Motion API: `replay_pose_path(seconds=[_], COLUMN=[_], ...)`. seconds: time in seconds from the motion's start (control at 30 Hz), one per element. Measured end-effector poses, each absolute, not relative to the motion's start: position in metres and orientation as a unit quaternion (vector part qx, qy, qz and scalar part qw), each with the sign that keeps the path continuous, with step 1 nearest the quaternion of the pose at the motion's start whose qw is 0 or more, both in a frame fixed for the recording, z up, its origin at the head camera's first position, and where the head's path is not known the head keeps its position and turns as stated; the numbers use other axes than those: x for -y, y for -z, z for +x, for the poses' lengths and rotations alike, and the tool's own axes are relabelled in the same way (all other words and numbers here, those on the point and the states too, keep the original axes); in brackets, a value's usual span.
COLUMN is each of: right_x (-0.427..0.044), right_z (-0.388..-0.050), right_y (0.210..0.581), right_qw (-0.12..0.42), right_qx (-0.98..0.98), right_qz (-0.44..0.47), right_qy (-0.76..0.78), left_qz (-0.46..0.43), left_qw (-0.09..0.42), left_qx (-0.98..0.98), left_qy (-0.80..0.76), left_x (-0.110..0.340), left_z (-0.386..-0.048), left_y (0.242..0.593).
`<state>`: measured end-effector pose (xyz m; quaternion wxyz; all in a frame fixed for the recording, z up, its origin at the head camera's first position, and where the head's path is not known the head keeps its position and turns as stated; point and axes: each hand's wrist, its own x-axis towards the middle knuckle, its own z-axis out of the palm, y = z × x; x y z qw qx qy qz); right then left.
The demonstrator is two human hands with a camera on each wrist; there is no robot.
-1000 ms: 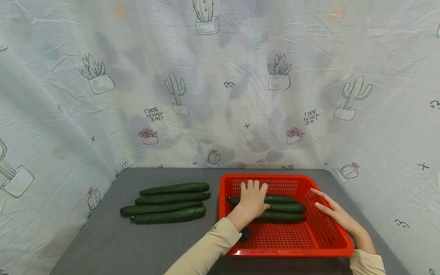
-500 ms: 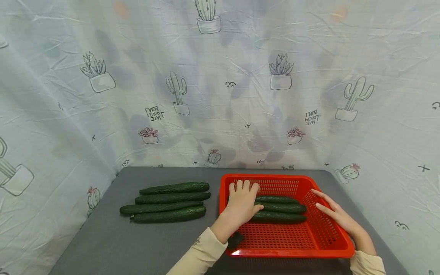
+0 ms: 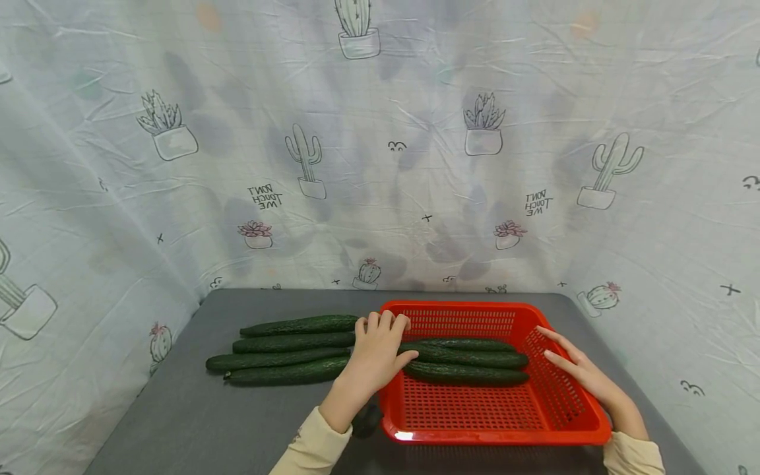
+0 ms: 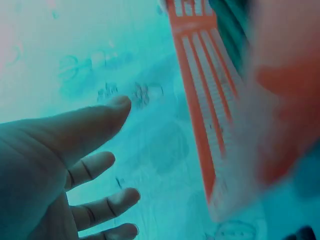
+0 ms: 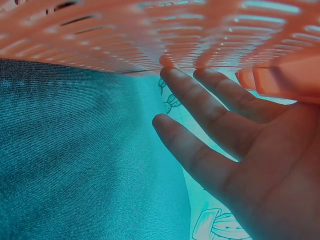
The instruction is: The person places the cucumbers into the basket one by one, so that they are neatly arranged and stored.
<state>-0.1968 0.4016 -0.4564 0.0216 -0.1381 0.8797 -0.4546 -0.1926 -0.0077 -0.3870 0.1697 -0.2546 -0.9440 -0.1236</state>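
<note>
My left hand hovers over the left rim of the red basket, its fingers slightly bent. The left wrist view shows that hand with spread fingers and nothing in them, beside the slatted basket wall. Three dark green cucumbers lie side by side in the basket, their left ends near my left thumb. My right hand rests at the basket's right side, fingers extended. In the right wrist view, fingertips of the right hand touch the perforated wall.
Several cucumbers lie in a row on the grey table, left of the basket; my left hand covers some of their right ends. A dark object shows under my left wrist. Behind hangs a pale cloth printed with cacti.
My left hand has moved left, from over the cucumbers in the basket to its left rim, uncovering more of them. My right hand has stayed where it was.
</note>
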Motion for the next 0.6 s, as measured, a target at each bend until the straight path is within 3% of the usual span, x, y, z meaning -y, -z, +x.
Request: replay_pose_path(seconds=[0.6], right_x=[-0.400], right_z=[-0.195], right_y=[0.454], right_qw=[0.015], right_qx=[-0.889], right_qz=[-0.131], right_qy=[0.439], left_qz=[-0.212], left_qw=[0.199], left_qx=[0.941], left_qy=[0.170], left_x=[0.068], left_z=[-0.199], left_y=[0.440])
